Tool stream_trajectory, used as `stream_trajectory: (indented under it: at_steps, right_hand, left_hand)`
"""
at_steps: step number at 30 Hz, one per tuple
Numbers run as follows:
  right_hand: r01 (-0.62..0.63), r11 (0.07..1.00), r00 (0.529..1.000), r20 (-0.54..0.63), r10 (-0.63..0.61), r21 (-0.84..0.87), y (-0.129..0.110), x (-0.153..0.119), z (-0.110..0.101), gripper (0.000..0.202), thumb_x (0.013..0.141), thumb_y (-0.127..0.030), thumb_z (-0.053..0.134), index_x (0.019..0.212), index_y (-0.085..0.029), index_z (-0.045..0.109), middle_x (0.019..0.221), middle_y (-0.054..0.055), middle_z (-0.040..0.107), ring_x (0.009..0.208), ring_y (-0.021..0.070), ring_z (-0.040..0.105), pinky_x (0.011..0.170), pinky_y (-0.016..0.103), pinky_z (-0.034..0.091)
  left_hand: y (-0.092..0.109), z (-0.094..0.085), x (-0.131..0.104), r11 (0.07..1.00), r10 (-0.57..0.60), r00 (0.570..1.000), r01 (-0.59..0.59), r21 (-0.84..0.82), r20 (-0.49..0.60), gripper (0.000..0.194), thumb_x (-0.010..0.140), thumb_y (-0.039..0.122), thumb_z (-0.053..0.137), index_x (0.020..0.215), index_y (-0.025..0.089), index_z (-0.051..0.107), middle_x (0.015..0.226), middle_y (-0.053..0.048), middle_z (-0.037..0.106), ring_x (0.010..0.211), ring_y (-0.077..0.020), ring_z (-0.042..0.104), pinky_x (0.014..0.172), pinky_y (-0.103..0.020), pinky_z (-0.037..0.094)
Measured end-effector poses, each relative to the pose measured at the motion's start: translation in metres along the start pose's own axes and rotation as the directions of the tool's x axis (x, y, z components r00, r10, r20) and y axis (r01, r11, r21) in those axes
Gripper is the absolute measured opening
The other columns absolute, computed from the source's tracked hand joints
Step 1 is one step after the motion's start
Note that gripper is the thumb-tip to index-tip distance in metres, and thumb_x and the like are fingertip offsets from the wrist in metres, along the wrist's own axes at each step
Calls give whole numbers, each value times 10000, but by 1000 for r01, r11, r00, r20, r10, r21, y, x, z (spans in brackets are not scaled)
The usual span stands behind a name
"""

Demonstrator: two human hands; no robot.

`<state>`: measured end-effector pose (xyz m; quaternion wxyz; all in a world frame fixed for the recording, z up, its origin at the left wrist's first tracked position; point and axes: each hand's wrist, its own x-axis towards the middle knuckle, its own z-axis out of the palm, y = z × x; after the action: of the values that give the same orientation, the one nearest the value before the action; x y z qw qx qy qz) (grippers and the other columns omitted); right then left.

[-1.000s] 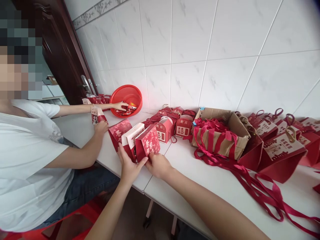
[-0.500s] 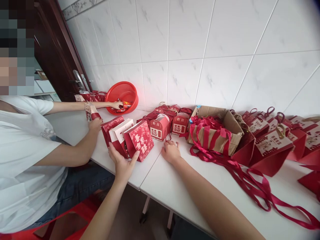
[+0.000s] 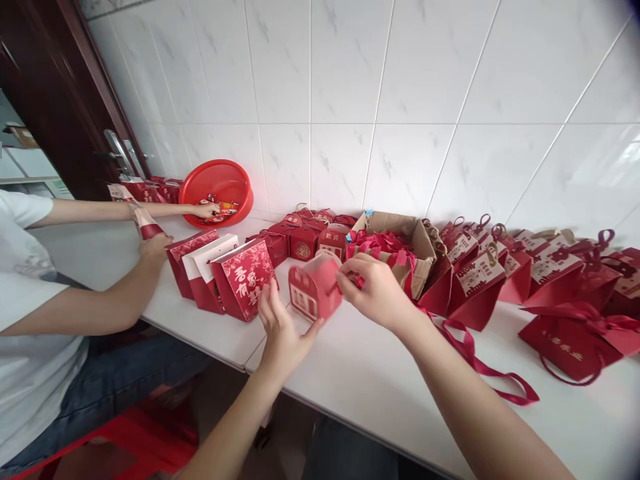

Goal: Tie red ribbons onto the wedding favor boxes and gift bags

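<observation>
A small red gift box (image 3: 320, 287) with a rounded top hangs slightly tilted in front of me, a little blurred. My right hand (image 3: 367, 283) pinches it at its right side, near the top. Just left of and below the box is my left hand (image 3: 285, 327), fingers apart, its thumb near the box's lower edge and its fingertips by a red bag. That red patterned bag (image 3: 244, 280) with gold characters stands on the white table (image 3: 350, 373), beside a white-topped bag (image 3: 206, 273) and another red one (image 3: 186, 260).
Small red boxes (image 3: 303, 241) stand by the wall. A cardboard box (image 3: 425, 257) holds red ribbon. Red bags (image 3: 475, 283) line the right side. At left, a person (image 3: 40, 280) reaches into a red basin (image 3: 217, 177).
My right hand has taken hold of a small box from the group and lifted it nearer. My left hand has let go of the bags and moved right. The view has turned right.
</observation>
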<state>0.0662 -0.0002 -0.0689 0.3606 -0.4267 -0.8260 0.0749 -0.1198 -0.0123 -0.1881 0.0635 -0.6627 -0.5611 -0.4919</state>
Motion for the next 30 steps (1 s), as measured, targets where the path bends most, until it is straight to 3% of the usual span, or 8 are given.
stream_trajectory:
  at_steps: [2, 6, 11, 15, 19, 22, 25, 30]
  right_hand:
    - [68, 995, 995, 70, -73, 77, -6, -5, -29, 209, 891, -184, 507, 720, -161, 624, 680, -1, 574, 628, 111, 515, 605, 230, 407]
    - [118, 977, 865, 466, -188, 176, -8, -22, -79, 227, 905, -219, 507, 716, -178, 627, 551, -47, 507, 480, 78, 405, 488, 229, 332]
    - [23, 1000, 976, 215, -24, 3, 11, -37, -109, 268, 917, -277, 495, 677, -211, 595, 527, -36, 505, 456, 90, 396, 457, 244, 303]
    - [-82, 993, 957, 270, 102, -85, 32, -37, -105, 222, 873, -351, 574, 705, -220, 637, 561, -1, 550, 488, 121, 466, 473, 266, 324]
    - [-115, 979, 823, 536, 190, -170, 36, -30, -87, 219, 733, -265, 690, 587, -200, 540, 548, -18, 517, 464, 102, 431, 425, 263, 267]
    - [-60, 970, 704, 680, 207, -234, 29, -25, -74, 329, 689, -191, 670, 488, -184, 409, 459, -43, 398, 424, 84, 344, 402, 270, 199]
    - [-38, 993, 665, 739, 107, -109, 23, -20, -65, 319, 741, -255, 658, 511, -174, 453, 486, -44, 443, 457, 80, 374, 427, 258, 231]
    - [5, 990, 656, 747, -111, 143, 20, -13, -58, 224, 835, -364, 647, 748, -157, 638, 687, -6, 618, 586, 99, 518, 524, 229, 356]
  left_hand:
    - [8, -2, 4, 991, -87, 994, 94, -100, 67, 1165, 707, 418, 764, 1516, 163, -36, 1538, -281, 66, 1455, -441, 57, 1119, -652, 199]
    - [27, -15, 3, 937, -107, 951, 195, -290, 291, 1107, 763, 385, 710, 1513, 305, -100, 1608, -158, -2, 1484, -354, 76, 1136, -608, 236]
    - [74, -31, 14, 902, -115, 924, 251, -351, 365, 587, 828, 408, 615, 1375, 303, 432, 1481, -104, 405, 1393, -322, 363, 1106, -563, 346]
    - [116, -16, 23, 936, -5, 902, 156, -315, 432, 414, 799, 433, 643, 1190, 300, 610, 1257, -120, 585, 1200, -318, 566, 953, -476, 517]
    - [132, 8, 16, 955, -26, 890, 157, -251, 456, 201, 844, 290, 535, 1018, 258, 631, 1111, -117, 623, 1021, -276, 644, 816, -418, 571]
    - [124, 11, 9, 962, -55, 931, 147, -232, 361, 157, 869, 233, 439, 839, 234, 593, 1023, -94, 638, 932, -246, 660, 798, -402, 564]
    - [108, 3, 5, 949, -108, 977, 157, -273, 185, 172, 874, 290, 479, 954, 245, 625, 1061, -90, 672, 1006, -248, 663, 824, -378, 561]
    - [90, 0, 4, 842, -408, 908, 413, -346, 93, 415, 742, 426, 671, 1115, 248, 628, 1070, -81, 722, 985, -267, 691, 826, -370, 566]
